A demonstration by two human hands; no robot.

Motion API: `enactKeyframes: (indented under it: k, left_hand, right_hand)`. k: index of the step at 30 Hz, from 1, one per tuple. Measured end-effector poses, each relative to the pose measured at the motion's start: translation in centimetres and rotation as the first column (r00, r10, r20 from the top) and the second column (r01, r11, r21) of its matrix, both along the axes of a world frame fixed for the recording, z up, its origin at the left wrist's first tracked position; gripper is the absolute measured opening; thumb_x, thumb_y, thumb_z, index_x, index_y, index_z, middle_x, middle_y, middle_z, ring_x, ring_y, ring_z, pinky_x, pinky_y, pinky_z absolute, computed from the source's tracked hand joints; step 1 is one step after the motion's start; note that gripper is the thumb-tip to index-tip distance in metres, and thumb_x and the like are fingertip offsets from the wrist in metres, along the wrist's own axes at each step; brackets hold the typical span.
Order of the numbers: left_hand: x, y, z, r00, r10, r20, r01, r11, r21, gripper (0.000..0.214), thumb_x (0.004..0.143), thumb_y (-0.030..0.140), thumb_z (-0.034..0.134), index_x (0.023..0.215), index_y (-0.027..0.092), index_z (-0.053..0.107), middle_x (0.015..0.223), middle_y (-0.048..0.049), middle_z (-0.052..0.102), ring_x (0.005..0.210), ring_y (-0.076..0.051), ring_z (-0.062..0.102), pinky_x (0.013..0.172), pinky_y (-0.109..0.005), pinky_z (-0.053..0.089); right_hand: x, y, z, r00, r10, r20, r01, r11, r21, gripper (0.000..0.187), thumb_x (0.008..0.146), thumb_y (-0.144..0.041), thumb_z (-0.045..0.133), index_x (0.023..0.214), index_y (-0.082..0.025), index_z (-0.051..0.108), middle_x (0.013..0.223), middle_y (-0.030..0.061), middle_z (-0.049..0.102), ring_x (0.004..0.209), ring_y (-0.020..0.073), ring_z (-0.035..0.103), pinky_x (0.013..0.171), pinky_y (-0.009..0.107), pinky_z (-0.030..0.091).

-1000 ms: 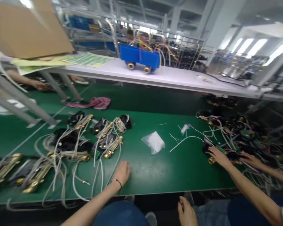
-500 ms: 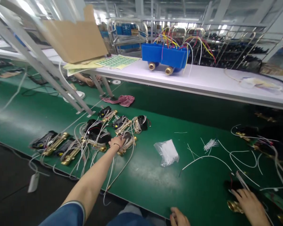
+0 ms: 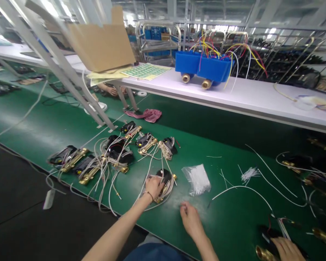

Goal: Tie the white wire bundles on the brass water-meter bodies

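My left hand (image 3: 153,186) grips a black-and-brass valve assembly (image 3: 165,176) wound with grey cable, close to the front of the green bench. The palm and fingers cover part of it. My right hand (image 3: 189,218) is just above the bench to the right of that assembly, apart from it, its fingers curled and nothing visible in them. Beyond it lies a clear plastic bag of white cable ties (image 3: 197,179). Several similar assemblies (image 3: 119,154) with tangled cables rest on the left.
A co-worker's hand (image 3: 286,249) touches a black-and-brass part at the lower right. Loose cable ties (image 3: 250,174) and white cables (image 3: 243,187) lie nearby. A raised white shelf (image 3: 163,85) carries blue housings (image 3: 216,69) and a cardboard box (image 3: 101,47). A pink cloth (image 3: 152,115) lies below it.
My left hand has drawn the valve assembly away from the group, to the right and nearer to me. My right hand has come up and leftward from the front edge.
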State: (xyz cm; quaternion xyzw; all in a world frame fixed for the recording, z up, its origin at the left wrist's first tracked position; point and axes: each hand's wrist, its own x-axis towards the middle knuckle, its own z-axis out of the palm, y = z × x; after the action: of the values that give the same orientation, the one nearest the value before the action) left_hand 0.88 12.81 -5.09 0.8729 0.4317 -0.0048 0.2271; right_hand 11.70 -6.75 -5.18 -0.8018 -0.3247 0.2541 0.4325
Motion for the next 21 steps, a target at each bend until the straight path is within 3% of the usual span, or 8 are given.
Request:
enactKeyframes:
  k: [3, 6, 9, 13, 15, 18, 21]
  left_hand:
    - [-0.3, -2.0, -0.9, 0.998, 0.010, 0.056, -0.005, 0.996, -0.090, 0.020, 0.078, 0.032, 0.048, 0.080, 0.022, 0.065, 0.087, -0.0036, 0.067, 0.086, -0.019, 0.057, 0.075, -0.030, 0.034]
    - [-1.3, -1.8, -1.4, 0.993, 0.064, 0.098, -0.047, 0.985, -0.168, 0.025, 0.079, 0.034, 0.045, 0.074, 0.021, 0.066, 0.081, -0.0029, 0.067, 0.077, -0.017, 0.058, 0.068, -0.026, 0.035]
    - [-3.0, 0.3, -1.5, 0.978, 0.162, 0.129, -0.130, 0.965, -0.227, 0.031, 0.081, 0.036, 0.041, 0.072, 0.019, 0.066, 0.073, -0.0037, 0.065, 0.070, -0.016, 0.057, 0.062, -0.025, 0.035]
    - [-5.6, 3.4, -1.5, 0.947, 0.268, 0.174, -0.196, 0.917, -0.348, 0.035, 0.079, 0.039, 0.041, 0.069, 0.016, 0.065, 0.056, -0.0007, 0.059, 0.056, -0.014, 0.053, 0.053, -0.023, 0.035]
    - [-7.1, 4.6, -1.6, 0.931, 0.309, 0.196, -0.207, 0.886, -0.416, 0.035, 0.078, 0.039, 0.041, 0.072, 0.015, 0.065, 0.053, 0.0005, 0.057, 0.054, -0.013, 0.053, 0.052, -0.022, 0.037]
    - [-10.0, 6.4, -2.1, 0.893, 0.401, 0.205, -0.274, 0.845, -0.460, 0.034, 0.077, 0.040, 0.041, 0.076, 0.015, 0.065, 0.058, -0.0009, 0.059, 0.061, -0.016, 0.056, 0.058, -0.024, 0.041]
    - [-13.6, 8.0, -3.1, 0.815, 0.546, 0.195, -0.425, 0.791, -0.440, 0.027, 0.076, 0.032, 0.044, 0.088, 0.015, 0.061, 0.078, -0.0065, 0.063, 0.086, -0.022, 0.056, 0.074, -0.030, 0.041]
  right_hand:
    - [-0.3, 3.1, 0.0, 0.991, 0.130, -0.037, -0.133, 0.986, -0.100, 0.020, 0.082, -0.037, 0.039, 0.093, -0.036, 0.055, 0.078, 0.0098, 0.065, 0.080, 0.0271, 0.062, 0.072, 0.041, 0.046]
    - [-0.4, 6.0, 0.4, 0.991, 0.121, 0.050, -0.104, 0.959, -0.265, 0.033, 0.084, -0.042, 0.033, 0.106, -0.024, 0.051, 0.087, 0.0139, 0.063, 0.091, 0.0273, 0.060, 0.078, 0.039, 0.044]
    - [-1.5, 9.4, 0.3, 0.986, 0.094, 0.140, -0.033, 0.922, -0.385, 0.045, 0.083, -0.047, 0.035, 0.111, -0.014, 0.047, 0.101, 0.0173, 0.058, 0.097, 0.0296, 0.057, 0.080, 0.040, 0.042]
    - [-2.9, 14.0, -0.2, 0.975, 0.082, 0.208, 0.053, 0.821, -0.569, 0.058, 0.077, -0.056, 0.041, 0.110, -0.009, 0.046, 0.107, 0.0203, 0.054, 0.099, 0.0328, 0.054, 0.080, 0.043, 0.043]
    - [-3.1, 15.6, -0.5, 0.980, 0.060, 0.189, 0.066, 0.800, -0.596, 0.067, 0.071, -0.059, 0.048, 0.112, -0.006, 0.045, 0.109, 0.0238, 0.052, 0.102, 0.0354, 0.052, 0.081, 0.045, 0.042]
    - [-2.8, 16.8, -0.9, 0.992, 0.050, 0.115, 0.031, 0.790, -0.613, 0.069, 0.067, -0.053, 0.054, 0.113, -0.003, 0.046, 0.107, 0.0255, 0.054, 0.102, 0.0346, 0.052, 0.082, 0.043, 0.042]
    - [-2.0, 16.0, -1.2, 0.995, 0.098, 0.030, -0.061, 0.803, -0.593, 0.053, 0.071, -0.044, 0.053, 0.109, -0.008, 0.052, 0.101, 0.0183, 0.061, 0.096, 0.0279, 0.057, 0.080, 0.036, 0.045]
